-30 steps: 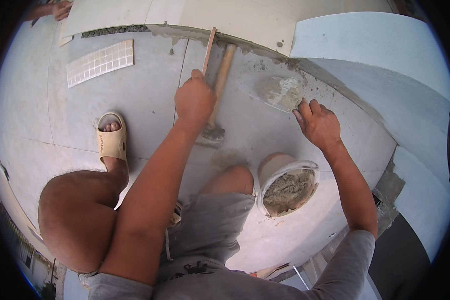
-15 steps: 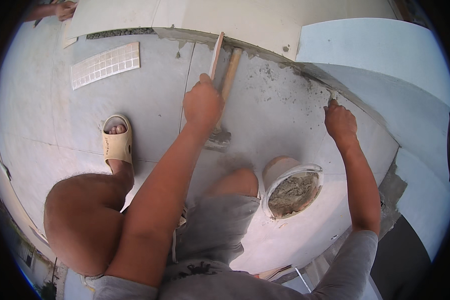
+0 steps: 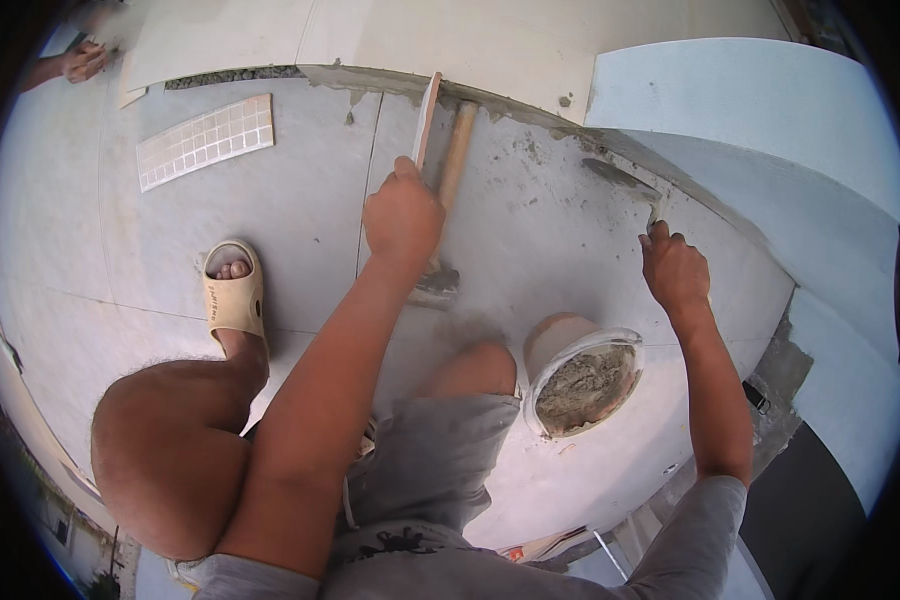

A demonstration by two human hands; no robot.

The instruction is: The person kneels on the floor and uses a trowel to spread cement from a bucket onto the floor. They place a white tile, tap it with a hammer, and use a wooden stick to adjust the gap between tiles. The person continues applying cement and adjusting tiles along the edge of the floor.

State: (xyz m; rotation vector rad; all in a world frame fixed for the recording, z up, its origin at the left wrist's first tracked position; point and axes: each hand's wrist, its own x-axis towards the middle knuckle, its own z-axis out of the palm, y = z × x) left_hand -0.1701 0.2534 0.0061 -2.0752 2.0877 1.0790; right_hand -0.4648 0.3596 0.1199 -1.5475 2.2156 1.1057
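My left hand (image 3: 404,212) is closed round a narrow strip of tile (image 3: 427,118), which points up toward the base of the pale step. Beside that strip lies a mallet with a wooden handle (image 3: 458,155) and a dark head (image 3: 434,287). In my right hand (image 3: 677,265) is the handle of a trowel; its thin blade (image 3: 622,177) hovers by the seam between floor and wall, at the far right. A bucket of grey mortar (image 3: 582,390) stands tilted between my knee and my right forearm.
A tile strip with a square grid (image 3: 206,142) lies at the far left. Beyond it another person's hand (image 3: 85,62) shows. The pale step (image 3: 450,40) runs along the far side, and a light blue curved wall (image 3: 740,95) stands at right. My sandalled foot (image 3: 235,285) is planted at left.
The trowel has come back from the seam, its blade now in plain sight and swung leftward. My left hand stays nearly still. The other person's hand has shifted left and down.
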